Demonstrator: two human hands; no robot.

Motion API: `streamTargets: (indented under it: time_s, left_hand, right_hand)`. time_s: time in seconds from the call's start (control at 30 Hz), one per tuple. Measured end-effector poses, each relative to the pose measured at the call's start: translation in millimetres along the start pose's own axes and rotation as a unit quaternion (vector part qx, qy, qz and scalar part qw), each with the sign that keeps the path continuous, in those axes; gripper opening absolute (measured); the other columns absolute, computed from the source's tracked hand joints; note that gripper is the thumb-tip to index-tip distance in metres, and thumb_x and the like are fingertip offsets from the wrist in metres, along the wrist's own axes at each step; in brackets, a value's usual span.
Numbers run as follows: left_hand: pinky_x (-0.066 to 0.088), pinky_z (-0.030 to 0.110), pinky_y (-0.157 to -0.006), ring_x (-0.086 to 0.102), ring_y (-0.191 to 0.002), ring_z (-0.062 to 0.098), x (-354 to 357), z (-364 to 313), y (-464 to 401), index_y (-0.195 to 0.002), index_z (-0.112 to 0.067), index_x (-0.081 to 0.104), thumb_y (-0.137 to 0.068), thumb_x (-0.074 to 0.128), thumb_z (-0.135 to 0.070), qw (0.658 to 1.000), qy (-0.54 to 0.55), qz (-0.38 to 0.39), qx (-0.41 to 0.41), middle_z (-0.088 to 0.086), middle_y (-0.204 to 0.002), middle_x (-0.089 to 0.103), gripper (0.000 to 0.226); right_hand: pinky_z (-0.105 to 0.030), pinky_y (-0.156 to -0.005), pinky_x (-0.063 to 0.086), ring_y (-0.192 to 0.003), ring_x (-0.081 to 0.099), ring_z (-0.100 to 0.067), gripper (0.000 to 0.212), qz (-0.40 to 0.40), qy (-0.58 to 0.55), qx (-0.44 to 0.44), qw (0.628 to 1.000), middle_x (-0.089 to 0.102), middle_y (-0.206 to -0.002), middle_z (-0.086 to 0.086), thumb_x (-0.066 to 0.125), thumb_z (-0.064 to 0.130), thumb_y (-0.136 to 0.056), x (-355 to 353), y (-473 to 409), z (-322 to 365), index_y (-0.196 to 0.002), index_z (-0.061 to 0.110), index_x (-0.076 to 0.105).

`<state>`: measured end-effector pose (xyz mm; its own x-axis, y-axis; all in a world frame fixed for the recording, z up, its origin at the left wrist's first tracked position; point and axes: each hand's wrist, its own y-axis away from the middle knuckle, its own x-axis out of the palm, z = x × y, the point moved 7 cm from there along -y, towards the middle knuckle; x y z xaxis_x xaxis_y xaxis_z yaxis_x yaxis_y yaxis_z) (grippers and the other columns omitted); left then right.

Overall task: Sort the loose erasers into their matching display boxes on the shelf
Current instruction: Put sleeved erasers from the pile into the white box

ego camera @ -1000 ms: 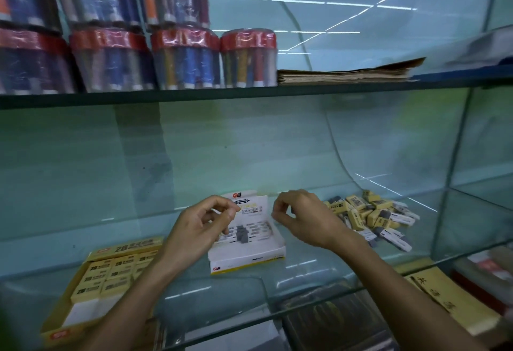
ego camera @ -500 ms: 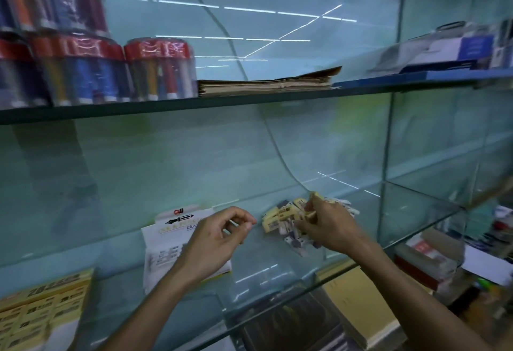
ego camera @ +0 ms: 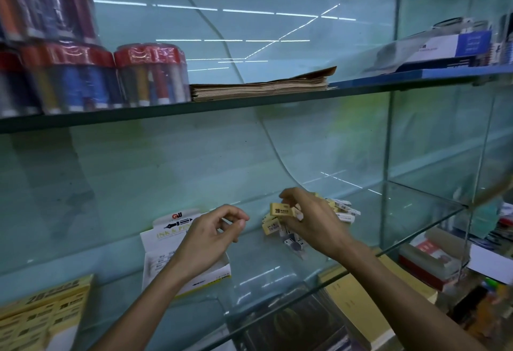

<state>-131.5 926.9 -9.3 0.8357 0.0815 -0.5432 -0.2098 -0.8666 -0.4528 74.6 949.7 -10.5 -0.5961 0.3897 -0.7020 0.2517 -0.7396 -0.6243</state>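
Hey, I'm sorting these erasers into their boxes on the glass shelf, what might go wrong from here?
1. The right hand pinches a yellow 2B eraser above the loose pile; lifting it may knock neighbours about.
2. The matching yellow box sits far left, past the white box, so the eraser could end up in the wrong box.
3. The pile lies near the glass shelf's front edge, so erasers might slide off.

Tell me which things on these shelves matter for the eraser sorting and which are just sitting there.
Job: yellow 2B eraser pinched in the right hand; loose eraser pile; white ink-and-pen eraser box; yellow 2B display box; empty left hand.

Lying about: wrapped pen tubs; brown paper stack; blue-and-white boxes.
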Motion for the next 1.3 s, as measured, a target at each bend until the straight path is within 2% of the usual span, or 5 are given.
streamTargets:
  time_s: [0.27, 0.53, 0.97, 1.17, 1.3]
  left_hand:
    - [0.048, 0.024, -0.062, 0.065, -0.071, 0.013, -19, 10, 6, -0.103, -0.025, 0.063, -0.092, 0.065, -0.023, 0.995, 0.082, -0.035, -0.037, -0.005, -0.09, 0.067, 0.011]
    - [0.047, 0.021, -0.057, 0.059, -0.055, 0.009, -63, 26, 28, -0.098, -0.013, 0.065, -0.093, 0.062, -0.011, 0.988, 0.105, -0.087, -0.068, 0.0, -0.074, 0.069, 0.006]
    - [0.047, 0.023, -0.066, 0.065, -0.074, 0.011, -140, 47, 82, -0.103, -0.02, 0.064, -0.095, 0.059, -0.028, 0.98, 0.05, -0.173, -0.084, -0.004, -0.09, 0.071, 0.012]
    - [0.048, 0.035, -0.065, 0.061, -0.074, 0.016, -206, 45, 122, -0.108, -0.007, 0.063, -0.099, 0.052, -0.021, 0.944, 0.067, -0.312, -0.08, 0.003, -0.091, 0.066, 0.02]
    - [0.05, 0.035, -0.065, 0.061, -0.076, 0.018, -233, 49, 147, -0.106, -0.01, 0.065, -0.099, 0.052, -0.023, 0.932, 0.062, -0.344, -0.093, 0.002, -0.088, 0.064, 0.019]
  right_hand:
    - [0.001, -0.072, 0.034, -0.088, 0.047, 0.016, 0.041, 0.018, -0.065, -0.119, 0.991, 0.061, -0.109, 0.009, 0.068, 0.018, -0.087, 18, -9, 69, -0.124, 0.019, 0.051]
    - [0.001, -0.074, 0.033, -0.091, 0.045, 0.021, 0.038, 0.021, -0.122, -0.174, 0.977, 0.05, -0.103, 0.02, 0.071, 0.024, -0.086, 42, -19, 117, -0.12, 0.018, 0.055]
    - [-0.005, -0.072, 0.036, -0.09, 0.049, 0.008, 0.019, 0.057, -0.183, -0.224, 0.956, 0.058, -0.099, 0.018, 0.068, 0.02, -0.087, 85, -30, 190, -0.105, 0.022, 0.061]
    - [-0.006, -0.066, 0.034, -0.079, 0.05, 0.012, 0.016, 0.148, -0.214, -0.202, 0.944, 0.052, -0.082, 0.024, 0.072, 0.029, -0.084, 118, -27, 237, -0.097, 0.025, 0.064]
    - [-0.012, -0.071, 0.038, -0.087, 0.053, 0.0, 0.017, 0.247, -0.168, -0.246, 0.922, 0.064, -0.098, 0.015, 0.07, 0.031, -0.083, 153, -17, 272, -0.099, 0.026, 0.064]
